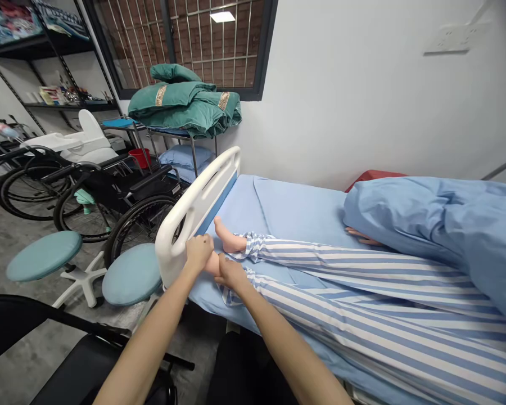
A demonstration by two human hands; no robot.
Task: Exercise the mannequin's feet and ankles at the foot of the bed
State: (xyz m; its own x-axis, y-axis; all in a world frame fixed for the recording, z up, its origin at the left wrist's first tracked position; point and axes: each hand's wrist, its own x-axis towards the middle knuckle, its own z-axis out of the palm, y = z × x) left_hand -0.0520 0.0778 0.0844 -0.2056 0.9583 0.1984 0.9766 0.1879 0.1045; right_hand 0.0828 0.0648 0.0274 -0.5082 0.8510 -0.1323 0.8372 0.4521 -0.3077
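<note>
A figure in blue-and-white striped trousers (341, 287) lies on a bed with a light blue sheet (303, 202). My left hand (199, 251) is closed around the toe end of the nearer foot (212, 264), beside the white footboard (172, 230). My right hand (231, 272) wraps the ankle of that same foot, just below the trouser cuff. Both hands cover much of this foot. The other foot (230, 237) rests bare on the sheet, toes up, just beyond my hands.
A blue cover (409, 219) lies over the figure's upper part, with a hand (364, 236) showing beneath it. Left of the bed stand two round stools (132, 274), wheelchairs (143, 225) and a black chair (80, 365). Green folded bedding (189, 104) is piled below the window.
</note>
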